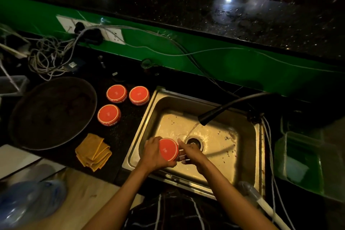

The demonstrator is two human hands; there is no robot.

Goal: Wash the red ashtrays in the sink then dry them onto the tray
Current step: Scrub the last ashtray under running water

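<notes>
**One red ashtray in hand over the sink, three waiting on the desk**

Steel sink [149, 115], rectangular with rounded corners, wet and glossy, dark specks scattered on the basin floor. Round metal drain [194, 141] near centre. Black curved faucet [229, 107] running a thin stream down beside the drain.

Left hand [154, 155] has its grip curled round a red ashtray [169, 148], a round, smooth, glazed piece with a white rim line, tilted, flat base facing up. A small pale mark sits mid-base; too small to read. Right hand [193, 152] is against the ashtray's far side, index finger stretched along its rim; whether its other fingers are curled round it cannot be told.

On the black speckled desk [127, 130] left of the sink: three more red ashtrays [116, 93] [139, 95] [108, 114], bases up, same faint marks, a patterned band round the sides. Near them a folded mustard cloth [93, 150], soft weave. Further left a large round dark tray [52, 112], dull metal, shallow rim.

Green wall panel [224, 61] behind, white cables draped across.
</notes>
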